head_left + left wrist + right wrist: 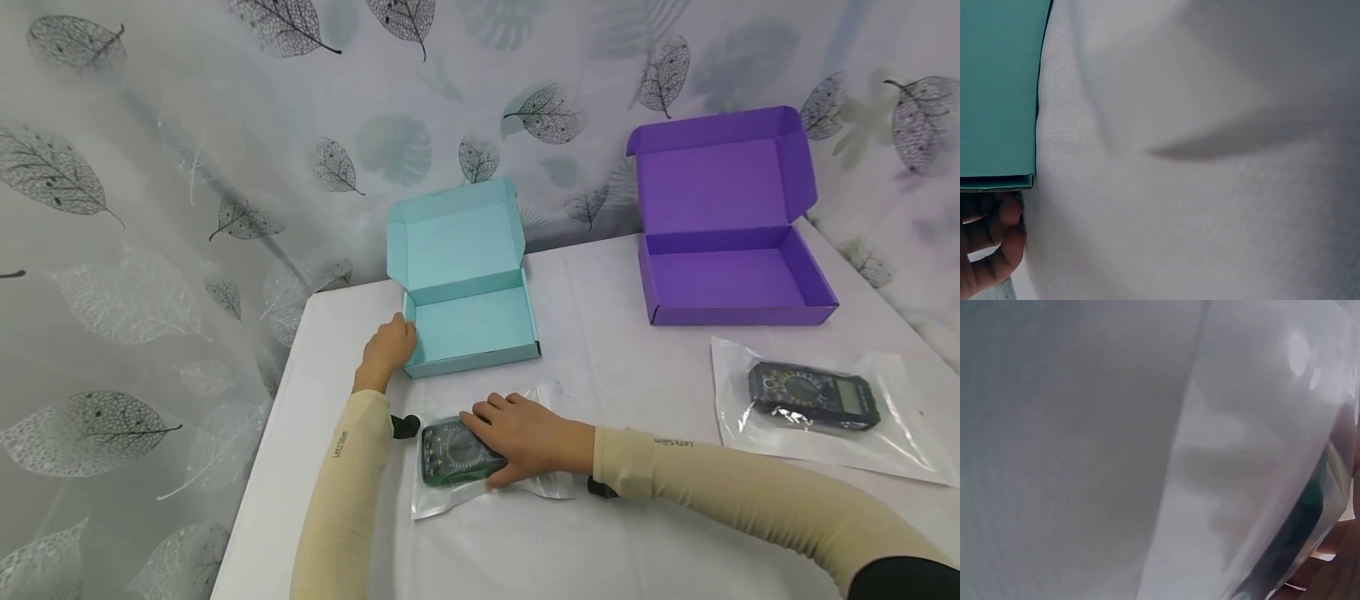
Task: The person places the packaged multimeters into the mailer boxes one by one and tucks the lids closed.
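Lying beneath the right grip (pixel 525 437), the bagged multimeter (pixel 453 454) is clasped at one end.

White cloth-covered table (pixel 600 550). Got open pale-teal cardboard box (pixel 472 361) on it, open purple cardboard box (pixel 742 317) too. Clear plastic bag (pixel 435 502) with dark multimeter (pixel 453 452) sits near teal, second bagged multimeter (pixel 813 397) near purple.

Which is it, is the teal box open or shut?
Open. In the head view, the teal box has its lid standing up along the far side, so you can see right inside.
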A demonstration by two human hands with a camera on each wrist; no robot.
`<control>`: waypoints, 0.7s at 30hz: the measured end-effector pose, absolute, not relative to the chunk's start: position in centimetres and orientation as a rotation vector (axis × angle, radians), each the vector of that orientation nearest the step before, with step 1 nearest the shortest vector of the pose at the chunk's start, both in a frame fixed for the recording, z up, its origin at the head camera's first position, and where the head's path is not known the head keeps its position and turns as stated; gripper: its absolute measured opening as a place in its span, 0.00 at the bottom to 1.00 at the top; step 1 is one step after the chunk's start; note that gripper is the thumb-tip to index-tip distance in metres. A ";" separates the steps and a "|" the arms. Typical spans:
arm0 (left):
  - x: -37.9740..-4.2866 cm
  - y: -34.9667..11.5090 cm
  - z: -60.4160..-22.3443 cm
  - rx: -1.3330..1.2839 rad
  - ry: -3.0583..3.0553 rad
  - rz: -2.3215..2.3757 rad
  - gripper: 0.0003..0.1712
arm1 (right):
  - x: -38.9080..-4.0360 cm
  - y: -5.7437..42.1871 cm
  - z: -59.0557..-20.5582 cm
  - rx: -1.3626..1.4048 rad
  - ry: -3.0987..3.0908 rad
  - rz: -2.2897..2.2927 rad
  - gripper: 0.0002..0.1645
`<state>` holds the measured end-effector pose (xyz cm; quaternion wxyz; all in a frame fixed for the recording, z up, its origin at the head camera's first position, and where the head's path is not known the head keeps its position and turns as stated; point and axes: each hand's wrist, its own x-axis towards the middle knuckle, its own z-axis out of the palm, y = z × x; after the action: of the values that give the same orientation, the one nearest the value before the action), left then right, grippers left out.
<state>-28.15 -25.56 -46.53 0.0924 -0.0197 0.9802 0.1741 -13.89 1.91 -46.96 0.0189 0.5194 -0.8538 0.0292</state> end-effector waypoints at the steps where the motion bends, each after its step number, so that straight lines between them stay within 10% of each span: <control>1: -28.1 -25.6 -46.5 -0.056 2.913 0.522 0.32 | -13.9 1.9 -46.9 1.612 -2.645 0.092 0.58; 21: -27.9 -25.6 -46.9 -0.035 2.941 0.573 0.29 | -13.6 1.3 -47.0 1.584 -2.668 0.138 0.54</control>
<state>-27.94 -25.59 -46.86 0.0726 -0.0116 0.9789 0.1907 -13.62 1.32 -47.04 0.0179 0.5100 -0.8589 0.0445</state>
